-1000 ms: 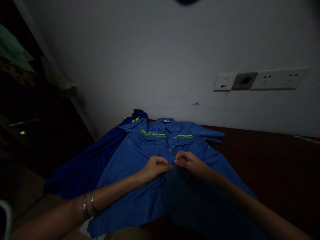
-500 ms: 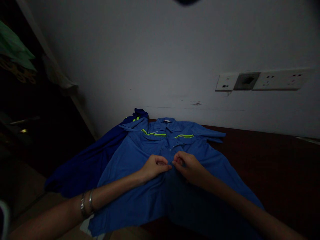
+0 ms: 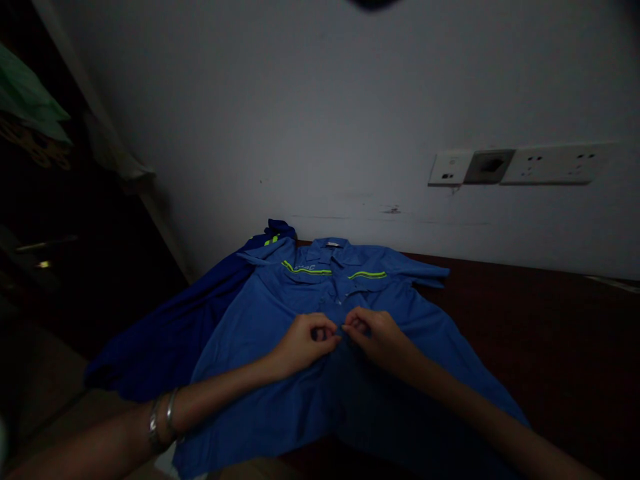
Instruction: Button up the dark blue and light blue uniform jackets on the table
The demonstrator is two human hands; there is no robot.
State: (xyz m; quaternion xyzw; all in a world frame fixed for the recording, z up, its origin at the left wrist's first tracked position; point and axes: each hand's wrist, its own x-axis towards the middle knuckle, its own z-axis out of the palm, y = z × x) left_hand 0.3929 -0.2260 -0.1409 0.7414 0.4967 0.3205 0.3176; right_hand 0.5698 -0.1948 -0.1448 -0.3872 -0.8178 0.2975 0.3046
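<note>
A light blue short-sleeved work shirt (image 3: 260, 313) with yellow-green chest stripes lies spread face up, its collar toward the wall. My left hand (image 3: 303, 343), with bangles (image 3: 163, 420) on the wrist, pinches at the middle of its front opening. Facing it from the other side, my right hand (image 3: 381, 337) pinches at the same opening. The fingertips are a small gap apart. Whatever small fastener or edge lies between them is too dark to make out. Above the hands, the upper front stands partly apart.
A dark blue garment (image 3: 170, 327) with yellow-green bands lies along the left side of the shirt. The dark reddish table (image 3: 500, 300) meets a pale wall (image 3: 300, 120) carrying sockets (image 3: 545, 167). On the left is a dark door with a handle (image 3: 47, 245).
Both hands stay pinched at the front opening, with only a slight shift of the fingers. The view has moved a little; the shirt lies as before.
</note>
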